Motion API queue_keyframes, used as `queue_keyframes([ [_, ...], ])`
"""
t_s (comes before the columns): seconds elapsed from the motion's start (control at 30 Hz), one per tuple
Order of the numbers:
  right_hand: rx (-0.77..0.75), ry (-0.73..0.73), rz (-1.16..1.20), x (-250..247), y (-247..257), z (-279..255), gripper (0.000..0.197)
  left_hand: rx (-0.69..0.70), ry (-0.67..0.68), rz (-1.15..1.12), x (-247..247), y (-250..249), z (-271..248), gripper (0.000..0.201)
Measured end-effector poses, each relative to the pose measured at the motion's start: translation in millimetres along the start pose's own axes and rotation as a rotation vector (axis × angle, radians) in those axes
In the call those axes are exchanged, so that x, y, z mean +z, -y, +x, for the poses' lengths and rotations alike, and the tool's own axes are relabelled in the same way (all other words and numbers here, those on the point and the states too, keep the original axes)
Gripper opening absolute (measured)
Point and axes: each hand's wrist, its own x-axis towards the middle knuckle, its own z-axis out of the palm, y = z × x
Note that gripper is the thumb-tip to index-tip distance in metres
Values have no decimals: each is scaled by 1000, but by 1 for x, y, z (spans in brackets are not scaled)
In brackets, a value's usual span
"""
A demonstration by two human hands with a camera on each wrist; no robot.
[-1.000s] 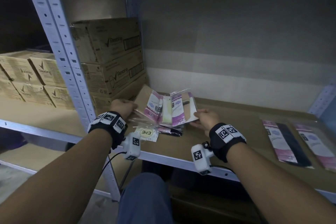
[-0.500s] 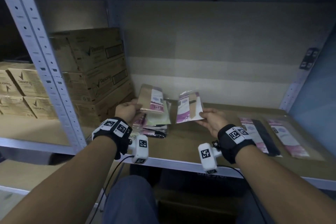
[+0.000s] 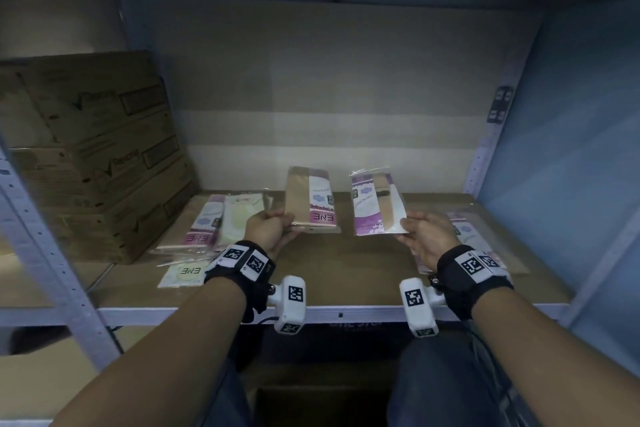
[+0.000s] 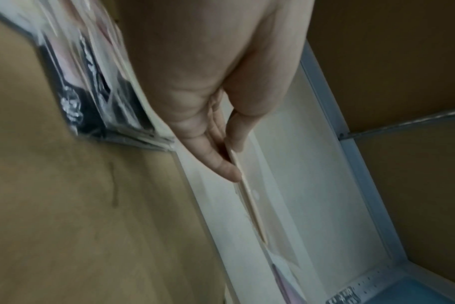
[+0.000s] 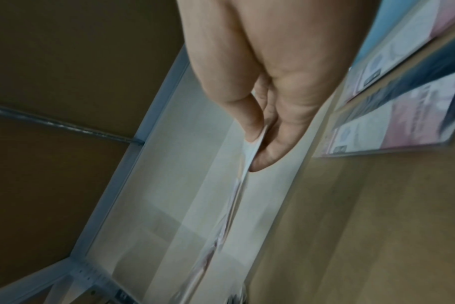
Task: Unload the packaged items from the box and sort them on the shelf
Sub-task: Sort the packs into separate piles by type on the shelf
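Note:
My left hand (image 3: 273, 229) pinches the lower edge of a flat tan packet (image 3: 311, 199) marked ENE, held upright over the shelf board (image 3: 346, 274). In the left wrist view the left hand (image 4: 229, 156) has thumb and fingers on either side of the thin packet edge (image 4: 249, 197). My right hand (image 3: 415, 229) pinches the lower right corner of a purple and white packet (image 3: 375, 204), held up beside the first. The right hand (image 5: 257, 144) grips that packet edge-on (image 5: 237, 195) in the right wrist view. A loose pile of similar packets (image 3: 221, 222) lies on the shelf, left of my left hand.
Stacked brown cartons (image 3: 100, 149) fill the shelf's left end. More packets (image 3: 474, 236) lie flat on the board at the right, partly behind my right wrist. A grey upright post (image 3: 52, 253) stands at the left. An open box (image 3: 322, 406) sits below the shelf between my knees.
My hands drew apart, each lifting one packet from the fanned bunch. The rest of the bunch now lies on the shelf at the left. My view swung rightward.

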Motion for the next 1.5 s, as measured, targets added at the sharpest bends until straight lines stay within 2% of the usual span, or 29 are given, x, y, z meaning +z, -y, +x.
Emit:
queue_keyframes([
  [0.1,-8,-39,-3,-20,1,2,15,-15,21,16,19,11,-2,25],
  [0.27,-4,-75,1,-50,-3,9,16,-42,61,15,42,30,-3,32],
  [0.53,10,-116,20,-74,-6,11,17,-66,90,7,59,46,-9,22],
  [0.77,-4,-117,-24,-67,-9,9,15,-66,68,4,46,41,-1,25],
  [0.83,-7,-110,-56,-60,-13,8,21,-61,62,8,40,39,2,27],
  [1.0,35,-67,-139,-36,-24,5,16,-34,37,16,22,30,5,24],
  [1.07,57,-62,-150,-26,-30,3,21,-22,38,5,13,25,5,25],
  [1.27,74,-53,-213,-5,-49,5,18,-7,2,-17,-14,12,6,30],
  [1.5,102,-80,-284,-2,-64,12,15,-23,-42,-14,-31,9,10,19],
])
